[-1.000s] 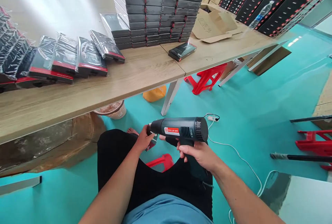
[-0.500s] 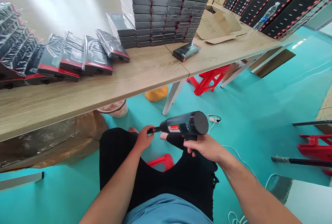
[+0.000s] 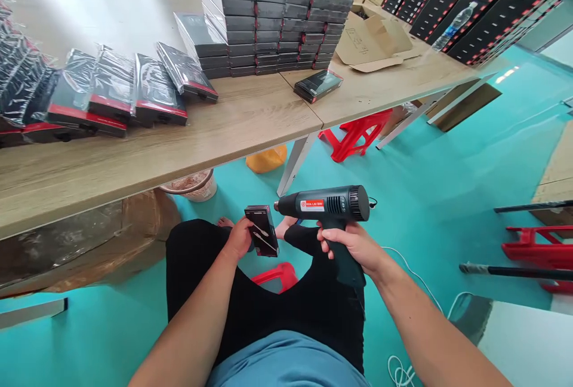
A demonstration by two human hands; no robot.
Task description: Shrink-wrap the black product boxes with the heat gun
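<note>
My left hand [image 3: 239, 239] is closed on the left edge of a flat black box [image 3: 263, 233], whose printed face is turned up toward me. In my right hand [image 3: 347, 245] is a dark heat gun [image 3: 333, 203] with a red label, gripped by its handle. The gun's nozzle points left at the box's upper right edge, with a small gap between them. Both are held above my lap, in front of the table. Several film-wrapped black boxes [image 3: 159, 91] with red edges lie in a leaning row on the table's left side.
A tall stack of black boxes [image 3: 277, 20] stands on the wooden table [image 3: 233, 127], with a single box [image 3: 317, 85] before it. An open carton [image 3: 373, 43] lies behind. Below are a waste basket [image 3: 197, 187], red stools [image 3: 353, 133] and a white cable [image 3: 416, 270].
My left hand has turned the box from edge-on to face-up. The heat gun has swung from pointing away at an angle to lying sideways, and its nozzle is now apart from the box.
</note>
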